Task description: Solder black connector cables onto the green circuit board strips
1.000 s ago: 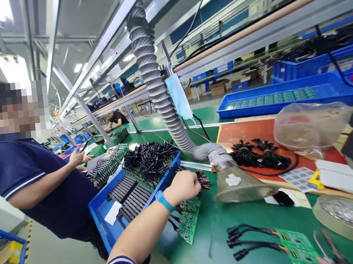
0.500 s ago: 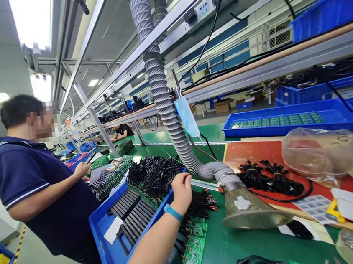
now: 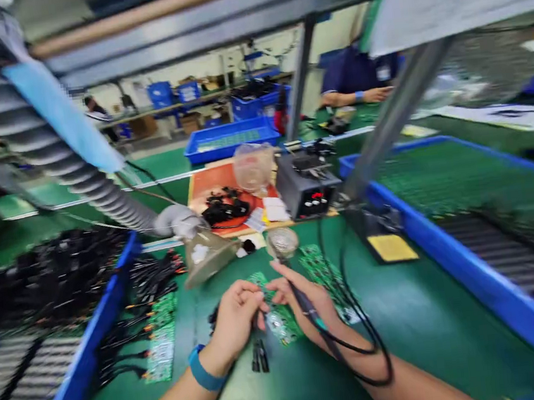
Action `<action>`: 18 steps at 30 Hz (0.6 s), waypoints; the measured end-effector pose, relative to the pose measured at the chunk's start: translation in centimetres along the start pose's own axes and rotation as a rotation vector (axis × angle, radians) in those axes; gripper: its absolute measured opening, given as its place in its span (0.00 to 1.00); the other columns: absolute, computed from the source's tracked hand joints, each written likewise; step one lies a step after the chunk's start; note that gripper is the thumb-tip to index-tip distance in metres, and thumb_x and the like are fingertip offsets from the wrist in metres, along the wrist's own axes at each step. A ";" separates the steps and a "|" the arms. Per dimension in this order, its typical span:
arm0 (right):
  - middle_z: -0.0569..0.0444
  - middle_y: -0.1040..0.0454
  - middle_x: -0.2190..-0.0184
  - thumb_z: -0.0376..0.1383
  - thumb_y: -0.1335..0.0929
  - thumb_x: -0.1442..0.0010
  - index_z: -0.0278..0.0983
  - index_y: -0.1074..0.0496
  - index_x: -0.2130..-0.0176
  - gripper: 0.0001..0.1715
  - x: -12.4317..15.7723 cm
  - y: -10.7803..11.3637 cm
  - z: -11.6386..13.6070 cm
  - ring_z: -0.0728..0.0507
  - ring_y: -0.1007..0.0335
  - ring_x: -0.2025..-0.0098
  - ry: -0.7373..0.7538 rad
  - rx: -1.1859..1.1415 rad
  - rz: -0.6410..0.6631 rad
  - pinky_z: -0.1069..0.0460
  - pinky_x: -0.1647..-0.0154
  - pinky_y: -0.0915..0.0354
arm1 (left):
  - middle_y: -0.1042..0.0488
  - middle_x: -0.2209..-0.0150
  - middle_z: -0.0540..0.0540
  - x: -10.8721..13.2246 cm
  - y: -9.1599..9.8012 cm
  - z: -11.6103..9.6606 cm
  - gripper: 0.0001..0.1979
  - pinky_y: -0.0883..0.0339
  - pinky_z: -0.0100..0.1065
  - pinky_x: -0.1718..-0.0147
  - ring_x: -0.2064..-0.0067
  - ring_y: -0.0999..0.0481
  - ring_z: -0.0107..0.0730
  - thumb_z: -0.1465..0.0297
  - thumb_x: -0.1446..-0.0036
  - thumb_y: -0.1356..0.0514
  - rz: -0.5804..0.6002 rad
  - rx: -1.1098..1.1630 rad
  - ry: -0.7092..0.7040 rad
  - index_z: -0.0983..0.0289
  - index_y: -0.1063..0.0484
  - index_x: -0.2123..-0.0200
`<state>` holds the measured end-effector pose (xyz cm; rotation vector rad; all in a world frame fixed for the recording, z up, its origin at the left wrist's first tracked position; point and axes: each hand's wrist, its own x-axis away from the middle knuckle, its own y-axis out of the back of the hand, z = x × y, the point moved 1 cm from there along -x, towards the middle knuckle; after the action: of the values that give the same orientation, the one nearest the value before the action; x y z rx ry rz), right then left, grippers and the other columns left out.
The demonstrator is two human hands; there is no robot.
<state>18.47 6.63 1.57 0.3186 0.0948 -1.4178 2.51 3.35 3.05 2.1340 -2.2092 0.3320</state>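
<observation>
Two black connectors (image 3: 259,357) are poking out just below the left hand (image 3: 236,314), whose fingertips are drawing narrowly together, though I cannot tell on what. Beside it the right hand (image 3: 324,303) is gripping a soldering iron (image 3: 305,304), and a green circuit board (image 3: 284,325) is lying on the bench (image 3: 433,329) between both hands. Beyond them a round tin (image 3: 283,241) is sitting nearer than the soldering station (image 3: 307,186).
</observation>
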 end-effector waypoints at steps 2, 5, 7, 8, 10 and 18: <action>0.51 0.20 0.70 0.42 0.35 0.32 0.39 0.23 0.48 0.18 -0.4 -0.1 -0.6 0.43 0.23 0.73 -0.021 -0.019 0.001 0.49 0.70 0.24 | 0.23 0.77 0.47 -1.2 -0.1 1.7 0.25 0.43 0.24 0.84 0.85 0.32 0.22 0.49 0.48 0.31 -0.005 0.060 0.034 0.62 0.35 0.63; 0.51 0.20 0.65 0.38 0.34 0.33 0.39 0.24 0.50 0.15 -0.4 0.3 -0.8 0.46 0.23 0.69 -0.030 0.010 0.061 0.53 0.69 0.26 | 0.22 0.76 0.47 -1.0 0.5 2.7 0.24 0.44 0.22 0.84 0.85 0.32 0.21 0.51 0.46 0.31 0.012 0.086 0.064 0.62 0.36 0.62; 0.52 0.20 0.63 0.37 0.34 0.34 0.39 0.25 0.50 0.14 -0.1 0.3 -0.6 0.49 0.26 0.72 -0.035 0.026 0.114 0.55 0.74 0.30 | 0.22 0.76 0.47 -0.5 0.9 2.7 0.25 0.45 0.22 0.85 0.86 0.32 0.21 0.51 0.46 0.31 0.004 0.095 0.080 0.62 0.36 0.63; 0.52 0.20 0.63 0.36 0.34 0.34 0.40 0.25 0.50 0.13 0.0 0.2 -0.6 0.49 0.27 0.73 -0.039 0.025 0.140 0.56 0.76 0.31 | 0.22 0.76 0.47 -0.3 0.9 2.7 0.25 0.45 0.22 0.86 0.86 0.33 0.21 0.51 0.46 0.30 0.004 0.099 0.092 0.62 0.36 0.63; 0.52 0.21 0.62 0.36 0.34 0.35 0.40 0.26 0.50 0.13 0.3 -0.1 -0.6 0.49 0.27 0.73 -0.044 0.014 0.170 0.56 0.77 0.32 | 0.22 0.76 0.47 -0.2 0.9 2.6 0.25 0.45 0.22 0.87 0.87 0.33 0.21 0.51 0.47 0.30 0.025 0.104 0.121 0.63 0.36 0.63; 0.55 0.23 0.66 0.36 0.33 0.37 0.41 0.26 0.50 0.15 0.5 -0.5 -1.1 0.50 0.28 0.74 -0.052 -0.006 0.171 0.56 0.75 0.32 | 0.21 0.75 0.48 -0.2 0.7 3.4 0.24 0.43 0.21 0.88 0.87 0.33 0.21 0.52 0.46 0.30 0.113 0.116 0.158 0.63 0.34 0.63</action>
<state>18.18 6.35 0.28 0.2776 0.0287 -1.2555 2.23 2.93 -0.37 1.9626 -2.2755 0.6265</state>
